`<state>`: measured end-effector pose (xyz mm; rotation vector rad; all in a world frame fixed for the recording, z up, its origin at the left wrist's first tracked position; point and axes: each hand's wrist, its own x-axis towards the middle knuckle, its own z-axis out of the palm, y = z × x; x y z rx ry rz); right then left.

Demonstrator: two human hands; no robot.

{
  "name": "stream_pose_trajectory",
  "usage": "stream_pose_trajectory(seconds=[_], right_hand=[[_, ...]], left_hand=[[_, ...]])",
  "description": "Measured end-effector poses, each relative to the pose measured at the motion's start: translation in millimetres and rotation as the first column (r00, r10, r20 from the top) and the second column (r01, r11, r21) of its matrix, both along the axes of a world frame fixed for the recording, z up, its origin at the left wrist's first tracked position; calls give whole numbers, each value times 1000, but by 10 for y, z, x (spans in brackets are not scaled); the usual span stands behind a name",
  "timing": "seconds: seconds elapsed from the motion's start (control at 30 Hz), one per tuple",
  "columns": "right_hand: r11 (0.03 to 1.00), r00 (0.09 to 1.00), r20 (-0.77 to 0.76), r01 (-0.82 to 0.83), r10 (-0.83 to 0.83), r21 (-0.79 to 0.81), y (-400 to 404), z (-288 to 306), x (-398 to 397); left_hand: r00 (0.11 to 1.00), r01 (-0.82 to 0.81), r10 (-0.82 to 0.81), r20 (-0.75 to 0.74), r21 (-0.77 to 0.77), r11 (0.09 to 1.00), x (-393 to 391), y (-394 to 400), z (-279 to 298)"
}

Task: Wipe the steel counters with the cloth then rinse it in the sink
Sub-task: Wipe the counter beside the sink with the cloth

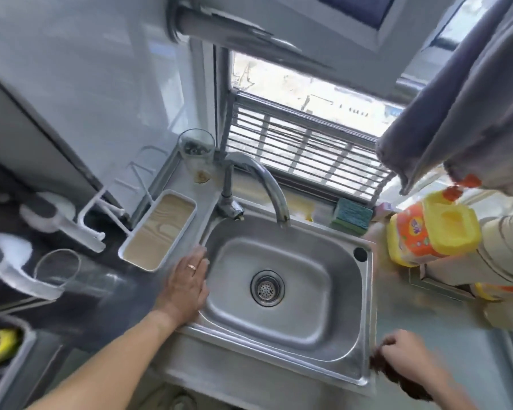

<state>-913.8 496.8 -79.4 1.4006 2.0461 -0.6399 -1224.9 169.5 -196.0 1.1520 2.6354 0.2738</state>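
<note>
A steel sink (pixel 365 294) with a round drain (pixel 267 287) and a curved faucet (pixel 264 179) fills the middle of the view. My left hand (pixel 187 282) lies flat, fingers together, on the sink's left rim and holds nothing. My right hand (pixel 403 359) is closed on a dark brown cloth (pixel 397 380), pressed against the steel counter (pixel 427 327) just past the sink's front right corner. Motion blurs the right hand and the cloth, and the hand covers most of the cloth.
A yellow and orange detergent bottle (pixel 427 235) and a green sponge (pixel 351 216) stand right of the sink. A white tray (pixel 157 235), a glass jar (pixel 196 155) and a clear glass (pixel 57 267) sit to the left. Grey towels (pixel 462 108) hang at the upper right.
</note>
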Motion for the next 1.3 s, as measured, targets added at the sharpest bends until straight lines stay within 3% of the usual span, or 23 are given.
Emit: stream_pose_trajectory(seconds=[0.17,0.3,0.37,0.47,0.63,0.77,0.83,0.93,1.03,1.1,1.2,1.27,1.3], right_hand=[[994,949,-316,36,-1,103,-40,239,-1104],[994,829,-549,101,-105,-39,-11,155,-1883],[994,792,-610,53,17,96,133,-6,-2199],[959,763,-623,13,173,283,321,-385,-2526],[912,899,-410,33,152,410,194,-1033,-2949],[900,839,-515,76,176,430,-22,-1069,-3197],[924,756,-593,-43,278,379,-120,-1244,-3285],[960,710,-667,-279,224,26,-289,-1571,-3360],[934,678,-717,-340,164,-107,-386,-1262,-3483],[933,569,-801,-357,185,-39,-254,-1004,-3500],[932,523,-796,-336,306,137,62,-778,-3193],[926,560,-738,-189,376,328,264,-833,-2867],[928,614,-707,-126,350,350,337,-906,-2726]], left_hand=[[999,0,0,35,-12,1000,-85,-164,-194],[999,6,-8,42,62,998,-85,-167,-264],[999,1,-6,39,121,993,-92,-154,-287],[999,-21,16,37,160,987,-94,-138,-313],[1000,-24,23,7,123,992,-107,-120,-322],[1000,-18,18,1,66,998,-107,-82,-236],[1000,-20,20,-1,31,999,-102,-64,-178],[1000,-29,29,-7,-3,1000,-102,-61,-135],[999,-34,34,-8,-14,999,-102,-50,-108],[1000,-31,31,1,-16,999,-94,-50,-102],[1000,-19,19,-4,-2,1000,-102,-61,-114],[1000,-12,12,-24,19,1000,-107,-66,-131],[1000,-10,11,-26,30,1000,-106,-68,-152]])
